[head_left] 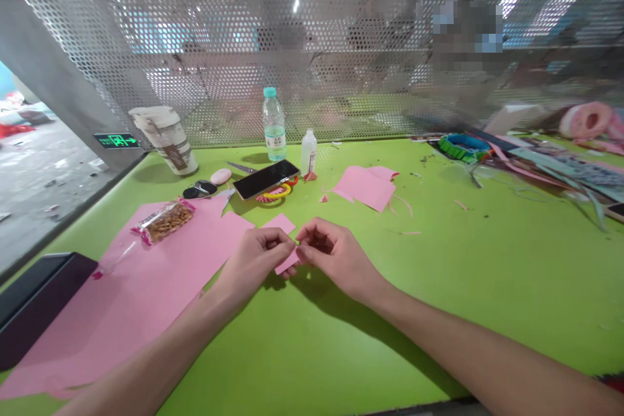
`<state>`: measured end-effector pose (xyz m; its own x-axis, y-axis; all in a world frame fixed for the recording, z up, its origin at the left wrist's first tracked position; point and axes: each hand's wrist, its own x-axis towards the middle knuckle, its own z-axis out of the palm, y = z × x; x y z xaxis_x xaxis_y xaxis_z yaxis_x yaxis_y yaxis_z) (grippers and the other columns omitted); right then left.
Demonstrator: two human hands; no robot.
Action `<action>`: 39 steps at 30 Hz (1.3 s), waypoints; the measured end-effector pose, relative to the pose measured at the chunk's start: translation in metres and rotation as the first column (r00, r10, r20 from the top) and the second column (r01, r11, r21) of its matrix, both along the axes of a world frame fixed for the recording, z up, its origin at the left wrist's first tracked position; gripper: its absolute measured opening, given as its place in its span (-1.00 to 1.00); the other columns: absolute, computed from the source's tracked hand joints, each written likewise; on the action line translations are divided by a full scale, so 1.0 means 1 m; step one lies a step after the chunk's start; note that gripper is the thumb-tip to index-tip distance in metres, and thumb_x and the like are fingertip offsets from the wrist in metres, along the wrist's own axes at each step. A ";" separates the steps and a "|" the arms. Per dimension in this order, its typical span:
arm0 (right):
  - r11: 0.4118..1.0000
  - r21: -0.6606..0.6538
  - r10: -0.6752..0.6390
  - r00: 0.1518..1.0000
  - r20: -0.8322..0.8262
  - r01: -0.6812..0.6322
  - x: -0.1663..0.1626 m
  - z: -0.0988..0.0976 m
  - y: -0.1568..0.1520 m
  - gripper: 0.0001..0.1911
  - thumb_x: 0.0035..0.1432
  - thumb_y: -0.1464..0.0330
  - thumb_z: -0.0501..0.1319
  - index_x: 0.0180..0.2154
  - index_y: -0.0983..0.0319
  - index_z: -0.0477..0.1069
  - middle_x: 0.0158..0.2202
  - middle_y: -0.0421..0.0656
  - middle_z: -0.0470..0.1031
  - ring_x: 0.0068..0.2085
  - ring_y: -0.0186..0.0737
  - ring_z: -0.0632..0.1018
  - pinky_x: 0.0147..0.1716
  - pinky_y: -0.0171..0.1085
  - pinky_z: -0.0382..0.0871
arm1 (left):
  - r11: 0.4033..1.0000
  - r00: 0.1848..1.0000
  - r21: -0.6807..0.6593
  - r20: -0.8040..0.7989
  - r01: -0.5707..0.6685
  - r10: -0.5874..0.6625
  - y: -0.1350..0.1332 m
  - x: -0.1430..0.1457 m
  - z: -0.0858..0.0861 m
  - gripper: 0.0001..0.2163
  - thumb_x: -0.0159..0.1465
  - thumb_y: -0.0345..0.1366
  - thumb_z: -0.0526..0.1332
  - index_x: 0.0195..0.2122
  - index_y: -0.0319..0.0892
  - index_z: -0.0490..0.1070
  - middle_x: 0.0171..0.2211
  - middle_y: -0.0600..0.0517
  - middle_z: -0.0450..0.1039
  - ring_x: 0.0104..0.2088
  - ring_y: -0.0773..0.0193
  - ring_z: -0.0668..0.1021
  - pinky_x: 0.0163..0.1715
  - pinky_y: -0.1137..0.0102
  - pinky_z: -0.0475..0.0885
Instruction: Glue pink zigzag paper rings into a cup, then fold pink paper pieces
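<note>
Green worktop extends well right of the left hand and right hand. Both, nearly closed, pinch a small pink paper piece; a pink sheet lies just left.

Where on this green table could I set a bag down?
Bare green tabletop lies right of the right hand, below the cut pink paper and the craft strips. Crowded around the phone and water bottle, behind the left hand.

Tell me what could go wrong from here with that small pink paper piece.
The small pink paper piece, pinched between the left hand and right hand, could crease or tear under that grip. If knocked over, the water bottle might wet the pink paper sheet nearby.
</note>
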<state>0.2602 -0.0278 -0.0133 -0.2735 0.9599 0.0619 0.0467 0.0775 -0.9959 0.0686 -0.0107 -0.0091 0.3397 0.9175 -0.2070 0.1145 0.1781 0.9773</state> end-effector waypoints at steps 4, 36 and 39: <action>1.000 0.013 -0.023 1.000 0.013 0.023 0.000 -0.001 0.001 -0.90 0.30 0.33 0.36 -0.20 0.20 0.48 -0.37 -0.26 0.53 -0.33 -0.26 0.52 -0.30 -0.27 0.37 | 0.999 1.000 0.038 -0.022 -0.011 0.011 0.002 -0.002 -0.005 -0.81 0.31 -0.20 0.33 -0.39 -0.20 0.56 -0.53 0.05 0.52 -0.53 0.28 0.59 -0.59 0.48 0.49; 1.000 0.011 -0.028 0.999 0.040 0.028 0.001 -0.005 0.002 -0.86 0.31 0.30 0.36 -0.16 0.19 0.46 -0.36 -0.27 0.55 -0.34 -0.27 0.51 -0.33 -0.29 0.36 | 0.998 0.999 0.055 -0.041 0.031 -0.029 0.001 -0.002 -0.006 -0.76 0.35 -0.16 0.33 -0.38 -0.20 0.56 -0.51 0.07 0.48 -0.49 0.30 0.59 -0.52 0.48 0.47; 0.999 0.014 -0.035 0.998 0.059 0.035 0.001 -0.002 0.001 -0.88 0.30 0.32 0.35 -0.18 0.19 0.46 -0.38 -0.27 0.54 -0.35 -0.28 0.50 -0.32 -0.28 0.36 | 0.997 0.998 0.069 -0.054 0.033 -0.030 0.000 -0.002 -0.004 -0.80 0.34 -0.21 0.29 -0.39 -0.20 0.53 -0.51 0.09 0.44 -0.49 0.29 0.59 -0.52 0.47 0.46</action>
<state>0.2611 -0.0268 -0.0156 -0.2433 0.9681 0.0595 0.1086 0.0882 -0.9902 0.0665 -0.0102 -0.0129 0.3590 0.9194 -0.1608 0.1709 0.1046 0.9797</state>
